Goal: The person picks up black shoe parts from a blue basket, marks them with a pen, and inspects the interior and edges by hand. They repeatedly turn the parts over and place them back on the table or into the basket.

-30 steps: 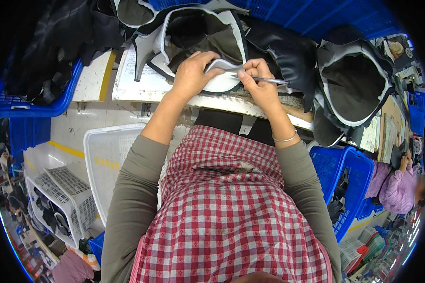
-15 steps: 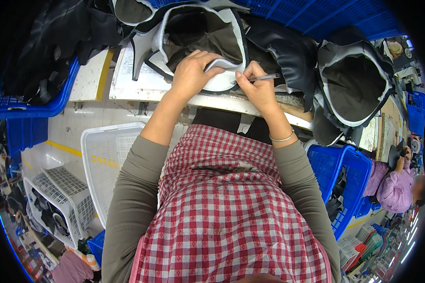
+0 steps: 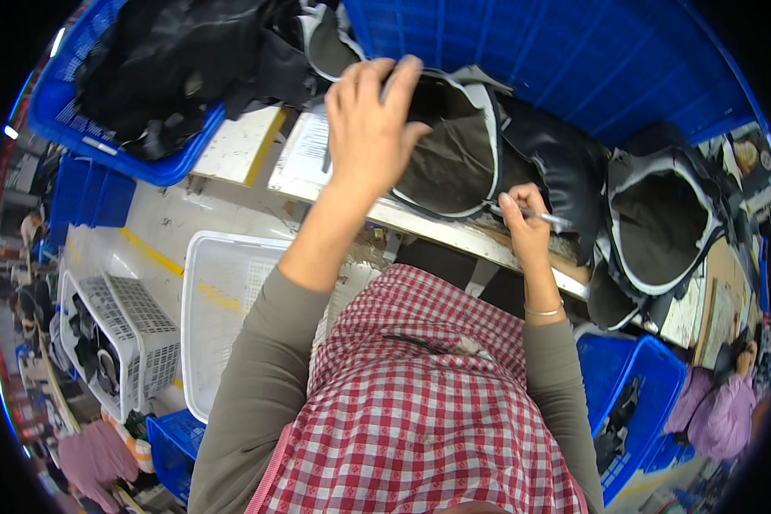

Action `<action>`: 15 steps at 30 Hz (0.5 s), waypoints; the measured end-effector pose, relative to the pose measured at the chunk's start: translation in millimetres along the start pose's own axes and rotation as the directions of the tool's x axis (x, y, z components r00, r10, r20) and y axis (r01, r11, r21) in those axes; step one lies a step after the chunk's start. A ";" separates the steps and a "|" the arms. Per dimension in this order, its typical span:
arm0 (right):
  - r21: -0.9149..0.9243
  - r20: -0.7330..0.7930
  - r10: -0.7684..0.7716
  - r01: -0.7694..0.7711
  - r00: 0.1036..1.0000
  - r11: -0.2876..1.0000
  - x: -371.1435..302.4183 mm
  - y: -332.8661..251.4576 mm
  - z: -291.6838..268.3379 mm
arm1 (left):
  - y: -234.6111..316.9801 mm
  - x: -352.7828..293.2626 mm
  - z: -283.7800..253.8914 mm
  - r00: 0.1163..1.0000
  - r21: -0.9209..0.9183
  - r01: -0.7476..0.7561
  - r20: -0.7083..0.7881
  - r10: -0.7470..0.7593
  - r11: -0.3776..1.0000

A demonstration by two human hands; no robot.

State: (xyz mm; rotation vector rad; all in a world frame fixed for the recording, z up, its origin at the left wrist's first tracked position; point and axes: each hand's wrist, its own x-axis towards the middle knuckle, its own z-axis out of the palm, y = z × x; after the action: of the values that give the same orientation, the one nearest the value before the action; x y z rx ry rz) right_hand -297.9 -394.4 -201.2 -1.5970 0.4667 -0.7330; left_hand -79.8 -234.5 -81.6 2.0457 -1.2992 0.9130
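My left hand is raised over the left side of a black leather-look piece, its fingers stretched and apart. The piece has a dark grey-green lining and a white edge, and it gapes open on the bench. Part of its left side is hidden behind my hand. At the near right edge of the piece, my right hand grips a slim silver-grey pen between thumb and fingers. The pen's other end points toward the white edge. To the right sits a similar lined piece.
A blue basket heaped with black pieces stands at the far left. A tall blue crate wall rises behind the bench. Below the bench are a white basket on the left and blue baskets on the right. A person in purple is at far right.
My left hand has left the near edge of the piece and moved up and away, fingers spreading. My right hand still holds the pen. The whole view has turned and shifted.
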 end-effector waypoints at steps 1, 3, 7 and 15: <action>0.006 0.051 -0.015 0.015 0.999 1.000 -4.1 -6.1 0.0 | -11.1 12.5 -5.4 0.986 0.153 0.104 0.117 -0.122 0.983; -0.012 0.089 -0.064 0.066 0.994 0.998 -11.4 -25.0 2.8 | -29.3 29.0 -15.9 0.921 0.159 0.196 0.309 -0.237 0.968; -0.160 0.209 -0.505 0.538 0.838 0.827 -24.0 -82.6 7.3 | -35.2 32.1 -19.5 0.982 -0.066 0.147 0.128 -0.138 0.987; -0.424 0.165 -0.340 0.377 0.926 0.823 25.6 -73.0 39.3 | -6.9 53.0 27.4 0.737 -0.489 0.183 0.642 0.210 0.853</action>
State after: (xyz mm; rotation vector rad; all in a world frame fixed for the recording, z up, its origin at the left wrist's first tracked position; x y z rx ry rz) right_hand -260.5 -371.2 -126.4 -2.1855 0.2841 -0.8798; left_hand -50.4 -281.3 -58.0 1.9476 -1.6875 -0.2739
